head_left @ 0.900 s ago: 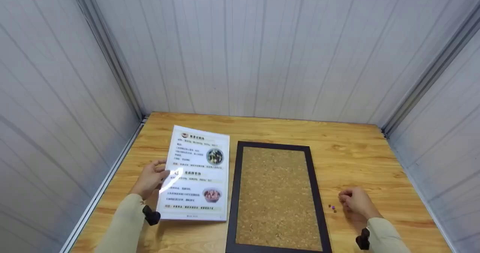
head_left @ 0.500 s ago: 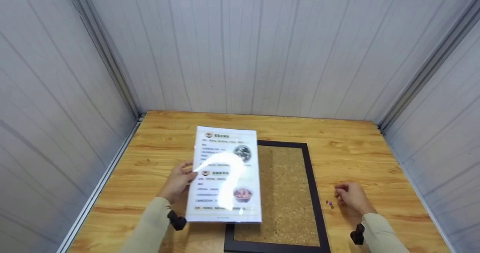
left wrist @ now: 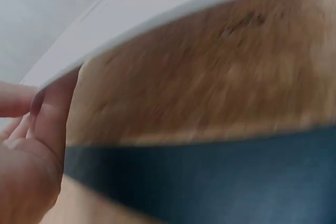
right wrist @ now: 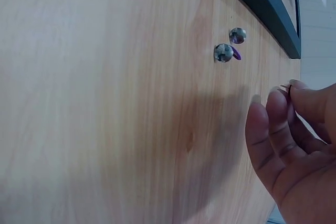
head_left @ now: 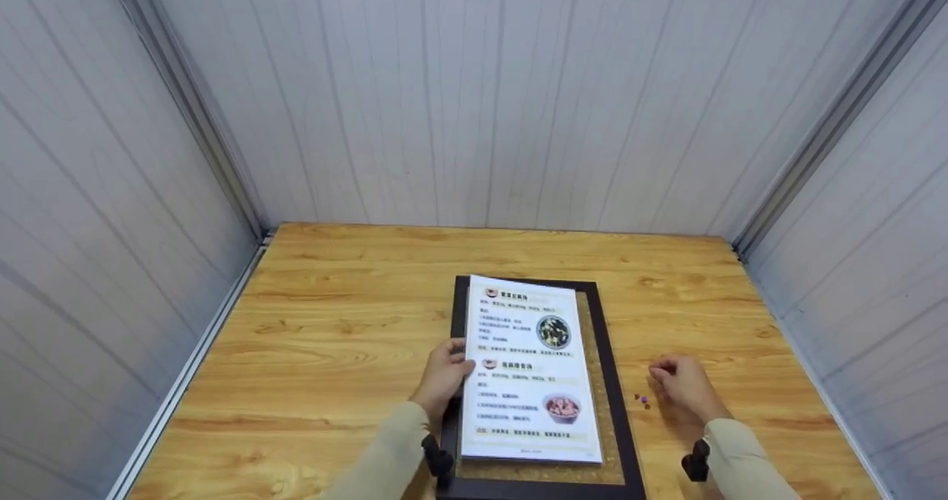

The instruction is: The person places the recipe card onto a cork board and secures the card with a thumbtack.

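Note:
My left hand [head_left: 442, 375] pinches the left edge of a white printed recipe sheet [head_left: 518, 378] with two food photos. The sheet lies over most of a dark-framed cork board [head_left: 606, 441], and the left wrist view shows its edge [left wrist: 152, 22] raised above the cork [left wrist: 210, 82]. To the right of the board, my right hand [head_left: 689, 389] is held just above the table. Between thumb and forefinger it pinches a thumbtack [right wrist: 287, 91], its thin point showing. Several more thumbtacks [right wrist: 224, 52] lie on the table between that hand and the frame.
The wood-grain table [head_left: 333, 300] extends on both sides of the board. Pale panel walls [head_left: 474, 100] stand at the back and both sides, with metal strips along the corners.
My left hand has carried the sheet rightward from the bare table at the left onto the cork board. The right hand stays beside the thumbtacks, nearly still.

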{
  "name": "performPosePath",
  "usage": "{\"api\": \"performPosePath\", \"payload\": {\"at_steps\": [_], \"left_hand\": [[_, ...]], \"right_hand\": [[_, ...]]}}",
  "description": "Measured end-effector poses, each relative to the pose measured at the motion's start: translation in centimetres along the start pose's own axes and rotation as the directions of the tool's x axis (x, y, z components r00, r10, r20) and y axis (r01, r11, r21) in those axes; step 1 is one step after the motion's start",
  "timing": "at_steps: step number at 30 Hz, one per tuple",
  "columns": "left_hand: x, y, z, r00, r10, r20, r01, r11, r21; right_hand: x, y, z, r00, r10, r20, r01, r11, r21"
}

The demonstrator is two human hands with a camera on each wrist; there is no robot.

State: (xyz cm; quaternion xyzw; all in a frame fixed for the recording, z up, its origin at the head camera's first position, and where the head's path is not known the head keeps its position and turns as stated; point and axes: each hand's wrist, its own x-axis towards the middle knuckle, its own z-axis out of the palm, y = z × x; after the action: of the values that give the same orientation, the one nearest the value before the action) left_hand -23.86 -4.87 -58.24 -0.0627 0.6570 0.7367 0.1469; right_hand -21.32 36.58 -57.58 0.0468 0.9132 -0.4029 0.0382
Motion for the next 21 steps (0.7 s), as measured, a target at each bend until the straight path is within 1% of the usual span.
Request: {"api": "performPosePath", "payload": {"at_steps": [3,6,9,10,12,14,16,19,21], "left_hand": [[0.0,-0.6,1.0,0.999,0.034,-0.003,-0.034,0.999,0.039],[-0.1,-1.1,1.6,0.997,0.071,-0.010,-0.069,0.993,0.095],[-0.1,-1.2,2.0,0.992,0.125,-0.023,-0.118,0.975,0.190],[-0.1,-1.2,2.1,0.989,0.144,-0.026,-0.134,0.963,0.233],[0.0,-1.1,2.2,0.981,0.188,-0.035,-0.167,0.930,0.328],[0.1,-0.8,2.1,0.976,0.214,-0.049,-0.175,0.894,0.411],[0.1,-0.6,2.2,0.971,0.232,-0.058,-0.178,0.862,0.474],[-0.2,-0.4,2.3,0.969,0.237,-0.077,-0.155,0.816,0.556],[-0.5,-0.3,2.3,0.967,0.235,-0.100,-0.126,0.780,0.613]], "right_hand": [[0.0,0.0,0.3,1.000,-0.026,-0.014,0.025,0.999,-0.036],[0.0,-0.1,0.5,1.000,-0.024,-0.009,0.023,0.999,-0.030],[0.1,-0.1,0.4,1.000,-0.023,-0.008,0.022,1.000,-0.021],[0.1,-0.2,0.5,1.000,-0.022,-0.012,0.022,1.000,-0.021],[0.2,-0.4,0.6,1.000,-0.025,-0.015,0.025,1.000,-0.016],[0.3,-0.7,0.9,1.000,-0.023,-0.016,0.023,1.000,-0.013],[0.4,-1.1,1.2,1.000,-0.012,-0.015,0.012,1.000,0.000],[0.2,-1.5,1.7,1.000,0.025,-0.013,-0.024,0.999,0.030],[0.1,-1.7,2.1,0.999,0.044,-0.006,-0.044,0.998,0.051]]}}
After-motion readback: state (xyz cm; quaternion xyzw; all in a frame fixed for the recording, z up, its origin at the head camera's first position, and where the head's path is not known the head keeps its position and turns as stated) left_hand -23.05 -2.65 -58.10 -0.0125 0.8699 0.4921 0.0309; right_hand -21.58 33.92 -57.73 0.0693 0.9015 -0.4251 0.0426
